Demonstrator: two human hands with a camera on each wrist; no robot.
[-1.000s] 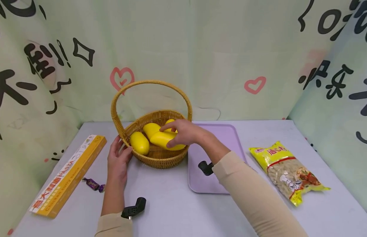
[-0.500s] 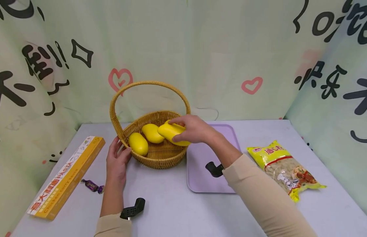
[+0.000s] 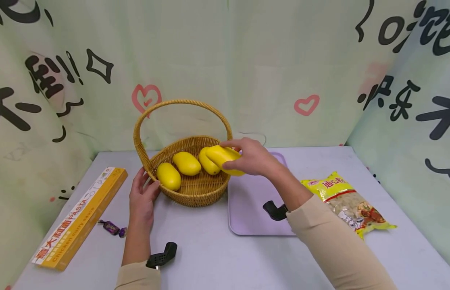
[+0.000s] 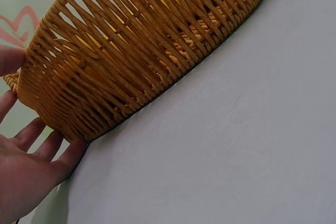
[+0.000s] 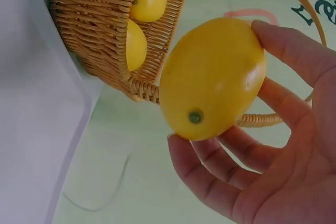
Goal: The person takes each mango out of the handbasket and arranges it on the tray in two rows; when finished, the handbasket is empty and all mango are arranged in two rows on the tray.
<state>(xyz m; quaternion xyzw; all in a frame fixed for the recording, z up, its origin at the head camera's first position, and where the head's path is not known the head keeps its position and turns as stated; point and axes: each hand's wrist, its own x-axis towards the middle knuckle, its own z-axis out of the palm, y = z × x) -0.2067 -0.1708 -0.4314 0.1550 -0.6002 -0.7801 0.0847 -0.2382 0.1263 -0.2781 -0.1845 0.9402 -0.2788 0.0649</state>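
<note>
My right hand (image 3: pixel 257 158) holds a yellow mango (image 5: pixel 212 77) between thumb and fingertips, over the right rim of the wicker basket (image 3: pixel 196 200). A small green stem spot shows on the mango in the right wrist view. Three more yellow mangoes lie inside: one on the left (image 3: pixel 168 176), one in the middle (image 3: pixel 186 163) and one on the right (image 3: pixel 208 162), partly covered by the held one. At the basket's left side my left hand (image 3: pixel 142 201) grips the rim near the handle's base; the left wrist view shows its fingers (image 4: pixel 71 158) against the woven wall.
A lilac tray (image 3: pixel 246 217) lies right of the basket, partly under my right arm. Farther right is a yellow food packet (image 3: pixel 352 207). On the left are a long pasta box (image 3: pixel 80 219) and a purple wrapped candy (image 3: pixel 110 228). Printed curtains surround the table.
My right hand has lifted the mango from among the others and carried it right, to the basket's right rim. My left hand has stayed on the basket.
</note>
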